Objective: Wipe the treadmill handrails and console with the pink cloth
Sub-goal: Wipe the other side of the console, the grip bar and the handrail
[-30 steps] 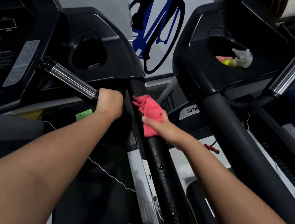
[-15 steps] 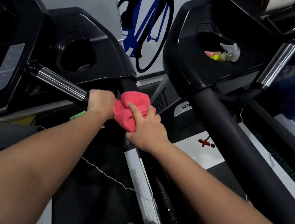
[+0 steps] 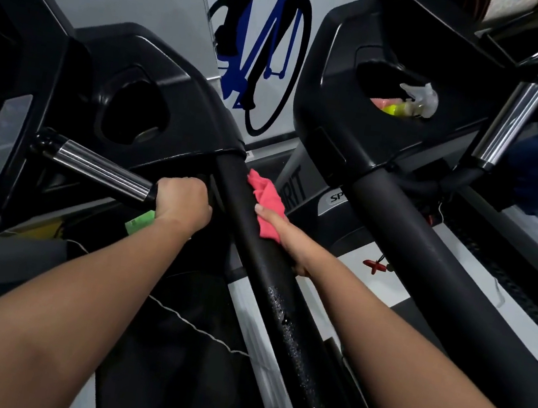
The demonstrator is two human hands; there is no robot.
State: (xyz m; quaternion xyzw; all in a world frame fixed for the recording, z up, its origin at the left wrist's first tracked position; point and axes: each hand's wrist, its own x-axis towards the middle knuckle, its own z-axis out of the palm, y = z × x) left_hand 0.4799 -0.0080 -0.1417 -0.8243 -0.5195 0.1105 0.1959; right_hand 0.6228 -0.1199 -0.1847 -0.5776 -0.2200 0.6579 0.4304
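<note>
**Right hand [image 3: 285, 240] wiping the padded rail**

Pressing the crumpled pink cloth [image 3: 266, 206] against the outer flank of the long black padded handrail [image 3: 256, 236], thumb laid over the cloth's near edge, fingers tucked behind the rail and mostly out of sight – so how tightly curled, cannot tell for certain, though the cloth looks pinched between thumb and rail. Bunched rather than spread; only part of it meets the padding.

To do the stroke well: flatten the cloth and wrap it round the rail so top, side and underside all get covered. Then draw down in one long pass towards the near stretch beaded with water droplets [image 3: 287, 331] – apparently sprayed and not yet wiped. Overlap each pass, and turn to a dry fold once soaked.

Cloth sits just ahead of the knuckles, its far corner poking up close to where the rail joins the black plastic console housing [image 3: 180, 87]. Hand behind and below it, wrist against the rail's right side.

Left hand [image 3: 182, 203] clenched round the base of the short chrome-and-black grip bar [image 3: 100, 168], likely bracing the body. Console not yet under the cloth.

Further out: a second black treadmill [image 3: 400, 194] to the right, with a clear spray bottle [image 3: 417, 98] in its cup recess, a small red safety clip [image 3: 374, 266] below it, and a blue cyclist wall graphic [image 3: 265, 47] behind.
</note>
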